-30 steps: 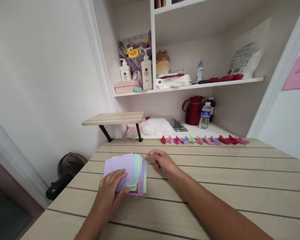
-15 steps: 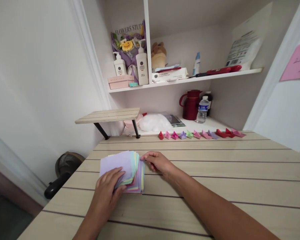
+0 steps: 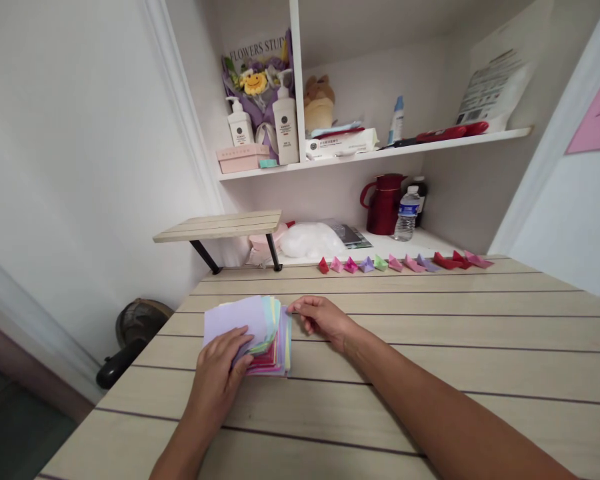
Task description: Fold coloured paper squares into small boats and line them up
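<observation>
A fanned stack of coloured paper squares (image 3: 260, 327), lilac on top, lies on the wooden slatted table (image 3: 430, 347). My left hand (image 3: 223, 363) rests flat on its near left part, fingers stretched over the sheets. My right hand (image 3: 317, 317) is at the stack's right edge, thumb and fingers pinched on the edge of a sheet. A row of several small folded paper boats (image 3: 405, 263) in red, pink, purple and green stands along the table's far edge.
A small wooden riser shelf (image 3: 220, 227) stands at the table's back left. Behind are a red jug (image 3: 385, 213), a water bottle (image 3: 407, 215), a white bag (image 3: 313, 241) and wall shelves with lotion bottles (image 3: 286, 127). A fan (image 3: 140, 320) sits on the floor, left.
My right hand moved left from the bare table to the stack's right edge and pinched a sheet there. The left hand stayed on the stack, whose lower sheets fanned out more.
</observation>
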`<action>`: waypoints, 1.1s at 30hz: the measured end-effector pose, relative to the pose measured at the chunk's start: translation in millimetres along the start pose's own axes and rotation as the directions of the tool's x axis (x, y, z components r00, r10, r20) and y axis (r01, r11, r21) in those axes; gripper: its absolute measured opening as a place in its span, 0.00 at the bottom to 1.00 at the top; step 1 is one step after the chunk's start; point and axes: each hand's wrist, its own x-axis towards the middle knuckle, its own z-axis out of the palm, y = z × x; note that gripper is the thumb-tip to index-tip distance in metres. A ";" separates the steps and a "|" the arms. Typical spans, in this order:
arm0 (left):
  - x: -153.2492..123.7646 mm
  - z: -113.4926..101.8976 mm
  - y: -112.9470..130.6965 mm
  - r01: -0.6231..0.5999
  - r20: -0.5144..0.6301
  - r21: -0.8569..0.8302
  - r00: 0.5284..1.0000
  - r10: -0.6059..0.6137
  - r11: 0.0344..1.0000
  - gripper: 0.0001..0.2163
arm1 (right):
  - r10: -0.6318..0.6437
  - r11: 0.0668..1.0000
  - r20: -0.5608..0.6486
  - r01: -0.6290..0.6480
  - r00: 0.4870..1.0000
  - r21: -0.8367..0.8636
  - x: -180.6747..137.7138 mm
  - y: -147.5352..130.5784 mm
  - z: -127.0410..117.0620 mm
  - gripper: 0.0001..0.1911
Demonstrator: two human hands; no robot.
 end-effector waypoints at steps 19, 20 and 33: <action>5.9 4.6 0.3 0.075 -0.101 -0.110 0.991 -0.086 0.991 0.20 | -0.068 0.997 -0.090 0.065 0.994 -0.037 -54.4 10.6 26.5 0.13; 5.9 5.1 0.3 0.077 -0.106 -0.110 0.990 -0.089 0.991 0.20 | -0.078 0.996 -0.075 0.073 0.994 -0.059 -57.0 11.1 29.1 0.14; 3.1 0.2 3.9 0.016 -0.056 -0.135 0.998 -0.023 0.991 0.21 | -0.197 0.944 0.091 0.214 0.976 -0.250 -58.2 20.8 39.2 0.12</action>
